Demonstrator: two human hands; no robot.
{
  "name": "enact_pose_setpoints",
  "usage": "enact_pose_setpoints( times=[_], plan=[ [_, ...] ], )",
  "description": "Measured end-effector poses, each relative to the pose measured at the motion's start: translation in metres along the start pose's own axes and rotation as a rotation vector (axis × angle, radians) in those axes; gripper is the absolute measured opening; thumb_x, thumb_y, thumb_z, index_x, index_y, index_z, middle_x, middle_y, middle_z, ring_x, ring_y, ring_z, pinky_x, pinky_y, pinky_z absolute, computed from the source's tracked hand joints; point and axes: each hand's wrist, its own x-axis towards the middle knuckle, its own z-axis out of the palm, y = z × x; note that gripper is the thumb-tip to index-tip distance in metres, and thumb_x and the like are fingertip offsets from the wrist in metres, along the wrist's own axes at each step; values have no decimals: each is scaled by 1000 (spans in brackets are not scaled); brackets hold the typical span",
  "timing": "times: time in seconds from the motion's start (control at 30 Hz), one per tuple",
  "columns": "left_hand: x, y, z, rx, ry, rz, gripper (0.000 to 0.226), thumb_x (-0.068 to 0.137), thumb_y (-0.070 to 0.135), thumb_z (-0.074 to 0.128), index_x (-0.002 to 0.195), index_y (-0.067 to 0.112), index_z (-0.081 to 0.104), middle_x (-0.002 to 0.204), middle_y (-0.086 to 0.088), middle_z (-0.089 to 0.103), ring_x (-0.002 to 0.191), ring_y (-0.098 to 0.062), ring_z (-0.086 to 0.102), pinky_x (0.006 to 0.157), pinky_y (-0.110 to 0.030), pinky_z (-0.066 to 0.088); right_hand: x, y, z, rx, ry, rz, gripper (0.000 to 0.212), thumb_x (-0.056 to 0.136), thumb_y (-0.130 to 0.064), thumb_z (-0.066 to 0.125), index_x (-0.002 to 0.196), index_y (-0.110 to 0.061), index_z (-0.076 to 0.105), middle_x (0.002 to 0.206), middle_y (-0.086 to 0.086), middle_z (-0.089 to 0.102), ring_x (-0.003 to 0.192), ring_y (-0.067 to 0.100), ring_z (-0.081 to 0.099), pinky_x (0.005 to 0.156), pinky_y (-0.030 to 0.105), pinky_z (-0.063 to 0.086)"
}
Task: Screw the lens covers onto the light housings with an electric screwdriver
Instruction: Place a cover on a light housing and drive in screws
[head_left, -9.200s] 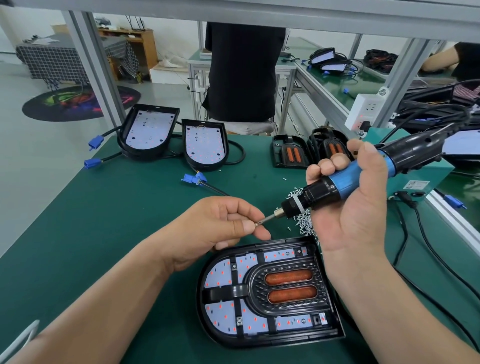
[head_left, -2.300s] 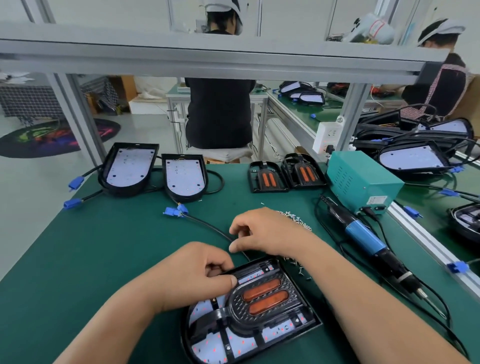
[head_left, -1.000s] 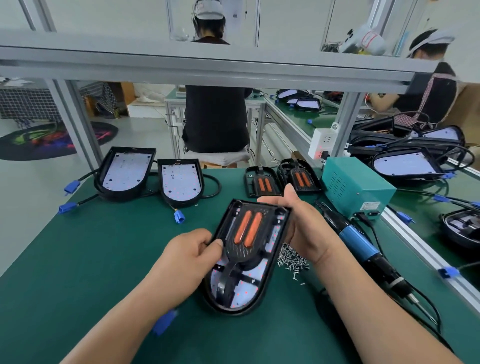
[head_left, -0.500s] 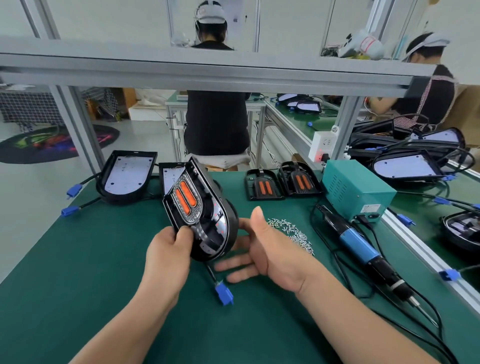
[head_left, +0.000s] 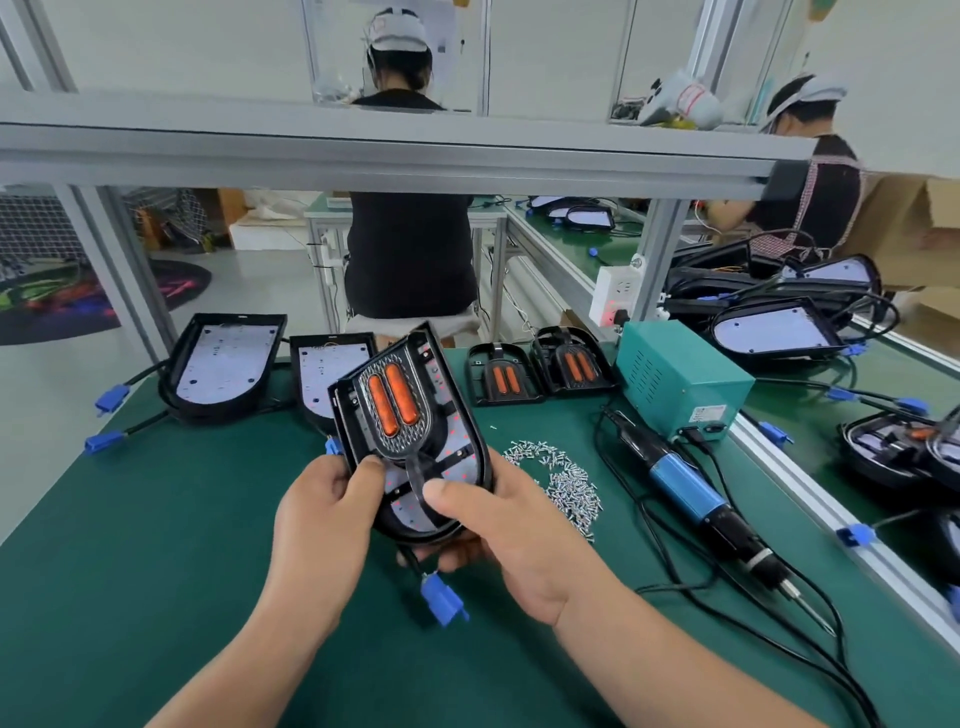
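Shows glossy black plastic on the light housing, with translucent orange inserts in its lens cover. Looks matt green across the desk. Glints bright metal in the screws. Reads smooth blue-and-black plastic on the electric screwdriver, dull aluminium on the frame.

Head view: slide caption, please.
Left hand and right hand hold a black light housing, orange-windowed lens cover fitted, above the green mat; blue-handled electric screwdriver lies beside loose silver screws.
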Motion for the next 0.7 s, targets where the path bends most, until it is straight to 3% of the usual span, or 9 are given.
enact_pose_setpoints(
  times=[0.1, 0.2, 0.33, 0.43, 0.5, 0.57, 0.7],
  plan=[
    [-2, 2, 1, -107, -47, 12, 48, 82, 60, 63, 70, 18, 42, 64, 1, 31, 61, -21, 25, 56, -43, 26, -5, 2, -3, 26, 10, -24, 37, 92, -30, 75, 127, -21, 67, 117, 12, 78, 87, 28, 75, 63, 27, 53],
    [-6, 5, 0, -233, -143, 43, 59, 83, 67, 68, 76, 12, 46, 67, -4, 28, 56, -18, 21, 49, -31, 21, -10, 2, -8, 60, 32, -47, 40, 93, -30, 76, 130, -19, 66, 121, 15, 77, 90, 32, 75, 63, 26, 53],
    [-13, 4, -2, -322, -280, 87, 55, 93, 72, 54, 77, 20, 60, 66, -2, 36, 53, -17, 22, 47, -24, 21, -22, 0, -19, 118, 57, -99, 37, 96, -30, 74, 129, -17, 66, 118, 17, 77, 90, 37, 74, 63, 27, 52],
    [-7, -5, 0, -211, -263, 36, 36, 106, 53, 50, 92, 28, 72, 68, -1, 42, 53, -18, 26, 49, -26, 23, -37, -2, -36, 160, 125, -154, 38, 97, -32, 73, 129, -14, 65, 119, 19, 76, 94, 39, 76, 66, 28, 53],
    [-1, -13, 1, -169, -279, -8, 25, 101, 44, 57, 91, 27, 72, 69, -2, 43, 54, -19, 27, 50, -27, 23, -50, -5, -51, 178, 200, -200, 40, 97, -31, 73, 131, -12, 65, 121, 20, 75, 95, 38, 76, 68, 29, 55],
    [4, -18, 1, -160, -291, -25, 23, 94, 41, 61, 91, 21, 72, 69, -2, 45, 55, -19, 27, 49, -26, 23, -65, -9, -69, 198, 313, -248, 41, 95, -30, 74, 131, -12, 67, 120, 21, 75, 94, 36, 75, 68, 31, 56],
    [13, -35, 1, -94, -315, -7, 21, 104, 27, 56, 98, 29, 77, 66, -1, 48, 52, -18, 31, 48, -21, 27, -96, -22, -110, 214, 537, -353, 45, 91, -29, 78, 131, -10, 68, 123, 28, 72, 96, 46, 71, 64, 32, 56]
  ],
)
